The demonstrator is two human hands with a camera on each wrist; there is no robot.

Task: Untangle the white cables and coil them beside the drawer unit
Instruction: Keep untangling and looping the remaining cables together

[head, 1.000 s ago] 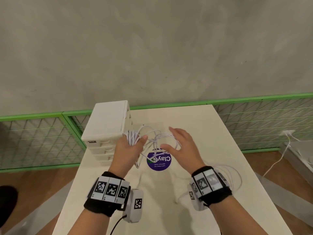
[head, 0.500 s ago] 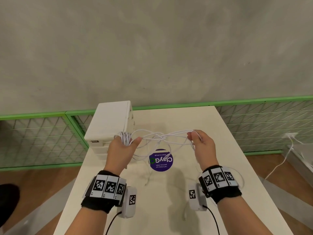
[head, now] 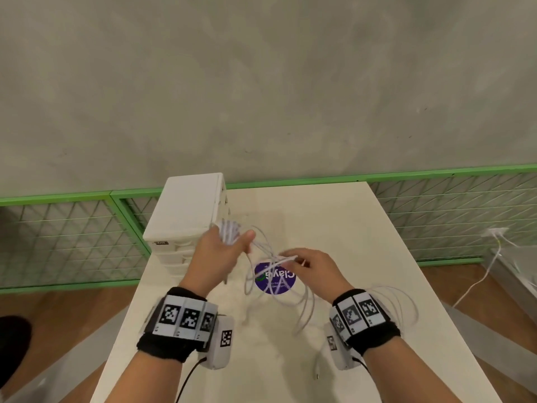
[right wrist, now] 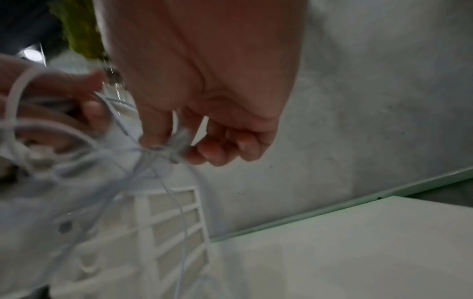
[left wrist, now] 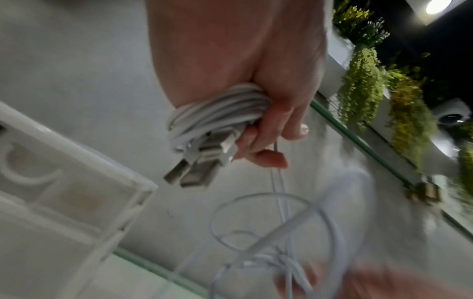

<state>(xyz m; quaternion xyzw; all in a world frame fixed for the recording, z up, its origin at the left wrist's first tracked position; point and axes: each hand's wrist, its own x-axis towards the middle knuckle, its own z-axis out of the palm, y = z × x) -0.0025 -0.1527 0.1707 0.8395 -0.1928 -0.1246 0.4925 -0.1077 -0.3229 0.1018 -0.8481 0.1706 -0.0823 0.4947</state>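
My left hand [head: 223,245] holds a wound bundle of white cable [left wrist: 217,113] against its palm, right beside the white drawer unit [head: 186,210]. Two USB plugs [left wrist: 189,174] stick out below the bundle in the left wrist view. My right hand [head: 308,266] pinches a knot of tangled white cable strands [right wrist: 176,145] between thumb and fingers, above a purple round sticker [head: 274,279]. Loose white loops [head: 308,303] hang from both hands down to the cream table [head: 334,222] and trail past my right wrist.
A green-framed wire mesh fence [head: 450,216] runs behind and beside the table. A grey concrete wall rises beyond it. Another white cord [head: 479,280] lies on the wooden floor at the right. The drawer unit stands at the table's far left corner.
My right hand has moved left and down toward the left hand, so the stretched strands have gone slack into loops. The left hand has kept its bundle beside the drawer unit.
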